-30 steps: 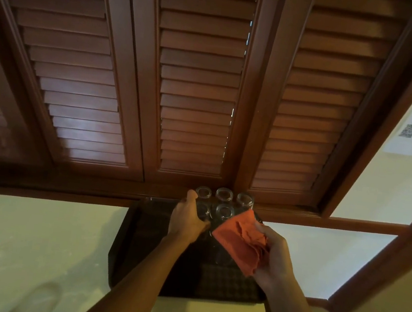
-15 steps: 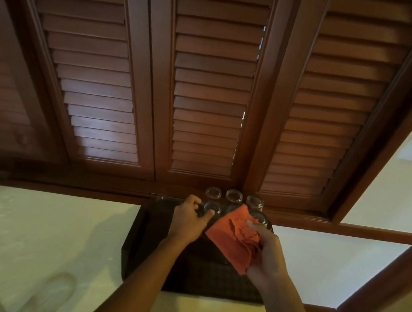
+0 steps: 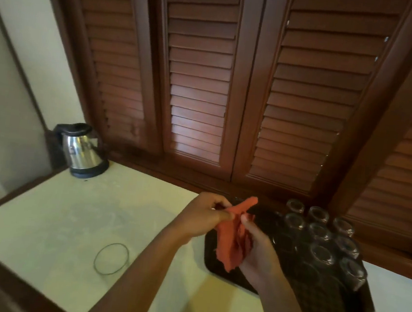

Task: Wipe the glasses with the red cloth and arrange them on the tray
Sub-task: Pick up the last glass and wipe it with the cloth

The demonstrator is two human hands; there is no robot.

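Where counter (image 3: 71, 218) lies bare: ring (image 3: 111, 259).

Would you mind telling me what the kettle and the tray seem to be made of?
Kettle: polished metal body, likely steel, judging by its mirror-like reflections; lid and base look like matte black plastic. Tray: dark, with a woven or checked texture, possibly a liner; the material is unclear.

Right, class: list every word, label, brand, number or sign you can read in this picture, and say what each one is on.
None can be read.
Kettle: dark marks on its shiny steel side, too blurred to tell whether they are lettering or reflections.
Red cloth, glasses, tray, shutters and counter: no writing visible.
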